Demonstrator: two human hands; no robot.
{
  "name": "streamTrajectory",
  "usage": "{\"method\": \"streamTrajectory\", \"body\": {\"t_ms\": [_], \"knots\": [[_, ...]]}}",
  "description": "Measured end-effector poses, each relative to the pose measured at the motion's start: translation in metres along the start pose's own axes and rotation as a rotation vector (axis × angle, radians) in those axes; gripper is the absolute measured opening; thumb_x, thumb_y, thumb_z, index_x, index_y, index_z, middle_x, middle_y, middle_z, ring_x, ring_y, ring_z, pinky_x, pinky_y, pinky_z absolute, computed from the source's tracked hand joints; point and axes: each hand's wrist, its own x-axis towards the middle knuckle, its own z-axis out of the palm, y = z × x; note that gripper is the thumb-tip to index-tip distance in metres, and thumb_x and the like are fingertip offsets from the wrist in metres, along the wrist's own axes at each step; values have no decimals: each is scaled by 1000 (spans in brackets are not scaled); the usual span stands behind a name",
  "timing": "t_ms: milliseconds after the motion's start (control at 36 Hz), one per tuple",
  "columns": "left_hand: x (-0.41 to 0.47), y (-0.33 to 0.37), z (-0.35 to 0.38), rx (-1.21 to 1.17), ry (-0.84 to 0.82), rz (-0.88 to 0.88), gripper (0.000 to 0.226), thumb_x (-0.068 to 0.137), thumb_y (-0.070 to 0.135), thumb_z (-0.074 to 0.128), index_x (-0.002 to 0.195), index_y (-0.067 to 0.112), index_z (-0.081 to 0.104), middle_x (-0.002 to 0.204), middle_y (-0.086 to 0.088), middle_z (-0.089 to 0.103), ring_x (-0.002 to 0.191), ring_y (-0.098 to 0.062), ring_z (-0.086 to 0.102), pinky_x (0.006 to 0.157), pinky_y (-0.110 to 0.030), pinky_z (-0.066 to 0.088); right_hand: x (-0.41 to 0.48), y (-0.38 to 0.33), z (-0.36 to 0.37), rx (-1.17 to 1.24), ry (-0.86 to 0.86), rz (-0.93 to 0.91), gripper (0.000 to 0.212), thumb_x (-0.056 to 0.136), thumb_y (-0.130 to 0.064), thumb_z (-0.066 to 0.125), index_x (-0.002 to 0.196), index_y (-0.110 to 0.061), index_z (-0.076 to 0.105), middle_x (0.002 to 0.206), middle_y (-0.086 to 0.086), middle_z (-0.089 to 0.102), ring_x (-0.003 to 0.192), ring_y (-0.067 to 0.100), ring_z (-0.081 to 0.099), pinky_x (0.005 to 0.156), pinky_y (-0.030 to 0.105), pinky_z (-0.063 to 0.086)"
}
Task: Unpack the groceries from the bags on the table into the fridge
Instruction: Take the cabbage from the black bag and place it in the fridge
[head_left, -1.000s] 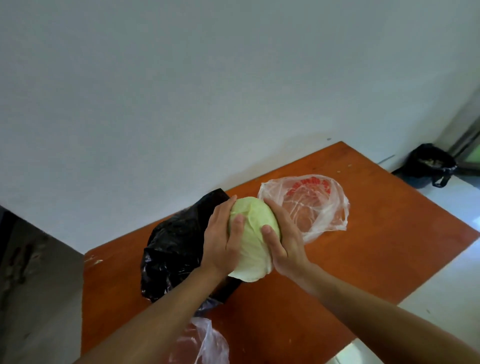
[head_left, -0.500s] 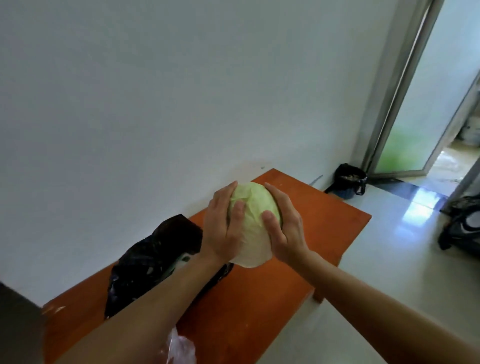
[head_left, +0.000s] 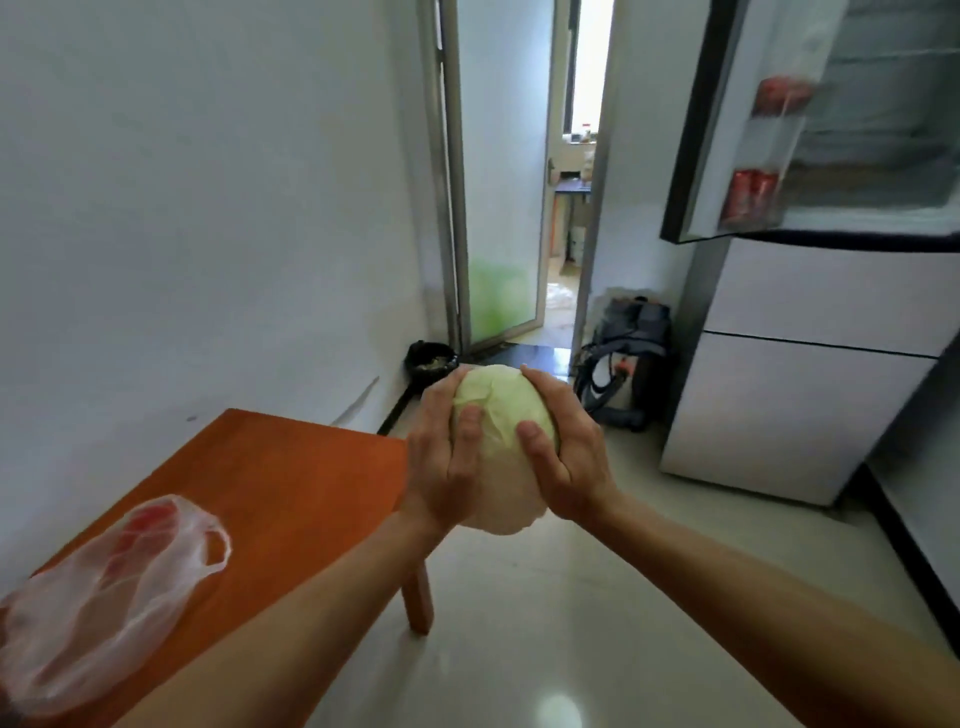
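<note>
Covering cabbage (head_left: 500, 415) sides: left hand (head_left: 448, 457), right hand (head_left: 569, 457); fridge (head_left: 800, 405) cropped.

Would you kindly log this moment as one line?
left hand, right hand grip cabbage; fridge door open; plastic bag on table

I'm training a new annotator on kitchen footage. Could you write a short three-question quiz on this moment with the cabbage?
1. True or false: the cabbage rests on the table.
2. What stands in the shelves of the open fridge door?
A) red cans
B) egg cartons
C) green bottles
3. Fill in: the clear bag with something red inside lies on the ____.

Key
1. False: the left hand and the right hand hold it in the air, past the table's end.
2. A
3. table
</note>
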Motion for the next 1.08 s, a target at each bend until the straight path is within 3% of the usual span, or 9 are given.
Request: {"method": "streamTrajectory", "body": {"t_ms": [83, 222, 556, 778, 972, 1083], "knots": [[18, 17, 68, -56, -76, 19, 54, 95, 49, 33, 133, 16, 51, 127, 0, 58, 111, 0, 53, 93, -14, 41, 3, 39, -59, -42, 66, 58, 60, 93, -56, 43, 140, -19, 46, 134, -2, 55, 115, 15, 56, 92, 42, 50], [59, 30, 175, -136, -204, 56, 55, 94, 52, 33, 133, 19, 50, 122, 0, 58, 106, -15, 57, 88, -29, 48, 21, 98, -138, -146, 182, 99, 60, 93, -56, 43, 140, -18, 46, 136, 0, 54, 119, 17, 55, 94, 45, 49], [167, 3, 417, -372, -416, 125, 49, 94, 55, 35, 135, 30, 48, 127, 12, 54, 117, -9, 53, 97, -44, 48, 85, 264, -270, -418, 349, 192, 60, 94, -65, 34, 139, -25, 43, 133, -2, 54, 117, 15, 55, 95, 40, 48], [260, 37, 549, -460, -531, 247, 51, 94, 48, 36, 130, 16, 53, 119, 6, 56, 110, -9, 54, 95, -37, 47, 155, 337, -367, -548, 483, 262, 58, 93, -53, 41, 139, -19, 48, 134, -1, 55, 119, 15, 55, 97, 35, 47], [302, 66, 672, -547, -612, 275, 51, 93, 51, 35, 132, 22, 50, 126, 5, 56, 114, -1, 52, 97, -18, 40, 185, 409, -460, -582, 578, 287, 58, 91, -51, 43, 140, -20, 48, 134, -2, 54, 121, 15, 54, 99, 38, 47], [323, 78, 756, -541, -624, 297, 48, 93, 51, 35, 129, 24, 52, 124, 7, 56, 112, 1, 52, 95, -20, 41, 201, 462, -520, -585, 598, 295, 58, 91, -53, 42, 140, -24, 46, 134, -5, 53, 120, 11, 54, 98, 38, 48]]}}
